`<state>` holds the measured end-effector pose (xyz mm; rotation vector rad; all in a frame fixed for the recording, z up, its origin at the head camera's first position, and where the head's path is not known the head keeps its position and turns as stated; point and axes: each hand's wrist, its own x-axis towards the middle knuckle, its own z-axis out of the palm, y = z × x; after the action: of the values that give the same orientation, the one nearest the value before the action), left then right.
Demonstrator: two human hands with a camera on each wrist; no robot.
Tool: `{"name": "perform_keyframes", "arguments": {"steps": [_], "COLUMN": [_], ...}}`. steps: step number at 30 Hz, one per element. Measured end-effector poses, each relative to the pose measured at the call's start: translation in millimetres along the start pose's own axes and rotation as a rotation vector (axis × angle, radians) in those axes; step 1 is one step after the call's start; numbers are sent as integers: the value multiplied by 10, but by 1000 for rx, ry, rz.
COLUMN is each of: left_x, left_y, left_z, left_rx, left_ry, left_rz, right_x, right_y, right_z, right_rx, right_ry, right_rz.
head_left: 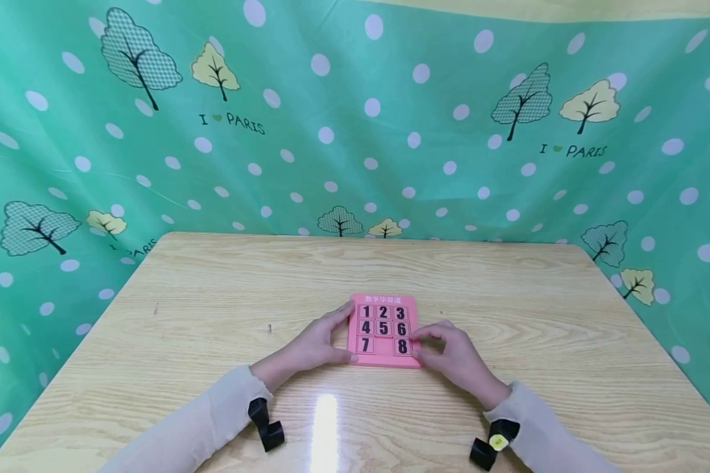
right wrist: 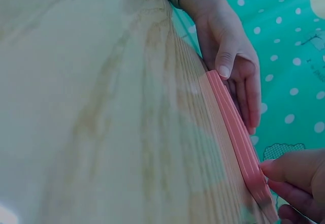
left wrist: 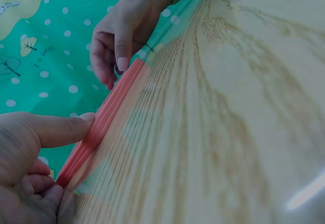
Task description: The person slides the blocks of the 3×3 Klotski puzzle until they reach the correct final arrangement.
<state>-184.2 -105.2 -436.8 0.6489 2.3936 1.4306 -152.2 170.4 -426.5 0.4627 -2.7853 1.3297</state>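
A pink sliding number puzzle (head_left: 382, 360) lies flat on the wooden table. Its tiles read 1 to 8 in order, with the bottom-middle slot vacant. My left hand (head_left: 310, 345) holds the puzzle's left side, thumb at the near corner and fingers further up that edge. At the right side, my right hand (head_left: 458, 358) has its thumb and index fingertip bent close together on the edge by tiles 6 and 8. Both wrist views show the puzzle nearly edge-on, its near pink side (left wrist: 114, 104) facing the camera, so the tile faces are hidden there.
The pale wooden table (head_left: 213, 282) extends around the puzzle on all sides. Behind it hangs a green dotted cloth (head_left: 355, 131) with printed trees. Black straps with small cameras (head_left: 266, 424) sit on both wrists. A bright light reflection lies on the tabletop near the front.
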Motion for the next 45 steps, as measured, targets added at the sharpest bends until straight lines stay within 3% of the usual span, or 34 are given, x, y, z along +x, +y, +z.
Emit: {"name": "perform_keyframes", "arguments": {"steps": [15,28,45], "left_x": [-11,3,1], "left_y": [14,12,14], "left_z": [-13,-8,-13], "left_rx": [-8,6,21], "left_ry": [-8,-8,-8], "left_rz": [-6,-18,-30], "right_x": [11,51,85], "right_y": [9,-48,-106], "right_z": [22,140,255], "right_rx": [-5,35,72], "right_ry": [0,1,19], "right_rz": [-6,60,21]}}
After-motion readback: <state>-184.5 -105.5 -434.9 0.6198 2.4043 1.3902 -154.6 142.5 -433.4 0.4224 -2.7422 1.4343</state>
